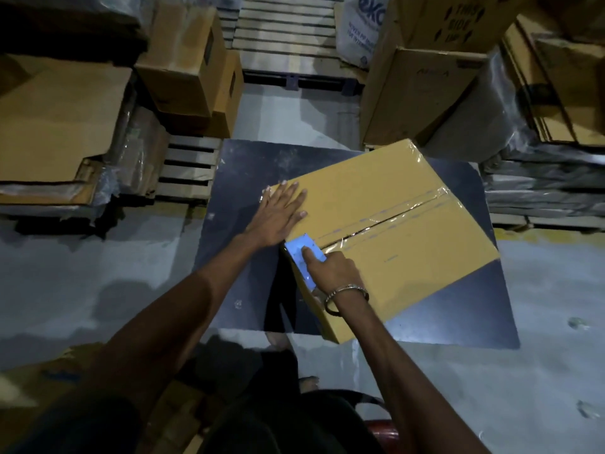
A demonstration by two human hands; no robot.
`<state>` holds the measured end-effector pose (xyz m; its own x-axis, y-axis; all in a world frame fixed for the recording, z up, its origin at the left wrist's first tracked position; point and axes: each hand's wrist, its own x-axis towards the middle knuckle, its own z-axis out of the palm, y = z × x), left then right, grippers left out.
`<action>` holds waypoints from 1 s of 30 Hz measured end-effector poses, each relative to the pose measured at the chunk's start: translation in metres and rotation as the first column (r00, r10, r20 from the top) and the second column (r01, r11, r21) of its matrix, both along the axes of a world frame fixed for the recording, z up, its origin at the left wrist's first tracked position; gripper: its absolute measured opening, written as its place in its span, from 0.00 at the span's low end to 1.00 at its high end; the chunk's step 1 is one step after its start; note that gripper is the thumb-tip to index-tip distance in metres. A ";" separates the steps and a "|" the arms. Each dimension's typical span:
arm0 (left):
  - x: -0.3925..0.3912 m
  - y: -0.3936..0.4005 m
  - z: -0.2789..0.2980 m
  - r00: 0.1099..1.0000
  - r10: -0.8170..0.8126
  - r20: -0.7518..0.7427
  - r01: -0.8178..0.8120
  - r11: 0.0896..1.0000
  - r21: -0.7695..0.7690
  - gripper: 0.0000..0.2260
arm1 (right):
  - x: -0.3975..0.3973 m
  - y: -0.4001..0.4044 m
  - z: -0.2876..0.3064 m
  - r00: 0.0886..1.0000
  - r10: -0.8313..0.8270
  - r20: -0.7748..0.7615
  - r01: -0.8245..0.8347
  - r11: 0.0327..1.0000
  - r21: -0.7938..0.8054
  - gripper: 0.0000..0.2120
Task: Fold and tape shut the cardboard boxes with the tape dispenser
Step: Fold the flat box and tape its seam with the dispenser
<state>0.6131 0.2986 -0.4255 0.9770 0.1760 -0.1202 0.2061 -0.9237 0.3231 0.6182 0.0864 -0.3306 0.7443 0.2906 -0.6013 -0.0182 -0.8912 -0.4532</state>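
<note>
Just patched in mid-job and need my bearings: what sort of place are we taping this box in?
Most likely a warehouse or packing area: stacked cardboard cartons, wooden pallets on a concrete floor, and piles of flattened cardboard. The box being taped lies on a dark board.

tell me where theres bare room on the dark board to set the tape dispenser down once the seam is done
Bare board shows beyond the left hand, and again right of the box toward the near right corner. The near box edge is crowded: the right hand holds the tape dispenser there.
</note>
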 end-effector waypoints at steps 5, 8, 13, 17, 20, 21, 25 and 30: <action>0.000 0.001 0.004 0.999 -0.011 -0.033 0.012 0.998 0.056 0.30 | -0.023 -0.044 0.001 1.000 0.018 -0.015 -0.018 1.000 0.021 0.40; 0.000 0.000 0.007 0.998 -0.020 -0.058 0.024 0.997 0.067 0.30 | -0.035 -0.082 -0.003 0.998 0.024 -0.057 -0.024 1.000 0.001 0.37; 0.001 -0.007 0.015 0.993 0.011 -0.115 0.001 0.995 0.101 0.30 | -0.044 -0.084 -0.009 0.999 0.000 -0.050 -0.002 0.999 -0.041 0.37; 0.001 -0.048 0.023 0.994 0.010 -0.106 -0.003 0.998 0.068 0.33 | -0.042 -0.075 -0.012 1.000 -0.009 -0.013 0.008 0.997 -0.081 0.35; -0.011 -0.083 0.008 0.989 -0.135 -0.053 0.142 0.979 0.148 0.33 | -0.044 -0.079 -0.013 1.000 -0.001 0.023 0.003 0.997 -0.081 0.35; -0.012 -0.087 0.004 0.992 -0.124 -0.032 0.127 0.979 0.157 0.31 | -0.044 -0.079 -0.011 1.000 -0.001 0.030 0.004 0.997 -0.075 0.35; -0.009 -0.085 0.005 0.994 -0.092 -0.054 0.100 0.981 0.168 0.33 | -0.048 -0.100 -0.002 0.998 -0.045 -0.040 0.046 0.998 0.031 0.29; -0.009 -0.085 0.002 0.994 -0.100 -0.035 0.104 0.981 0.163 0.34 | -0.073 -0.167 0.002 0.981 -0.137 -0.136 0.135 0.991 -0.026 0.30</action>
<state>0.6041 0.2132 -0.4239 0.9877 0.0951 -0.1245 0.1147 -0.9803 0.1610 0.5453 -0.0802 -0.3288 0.6861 0.1817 -0.7044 -0.2007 -0.8834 -0.4234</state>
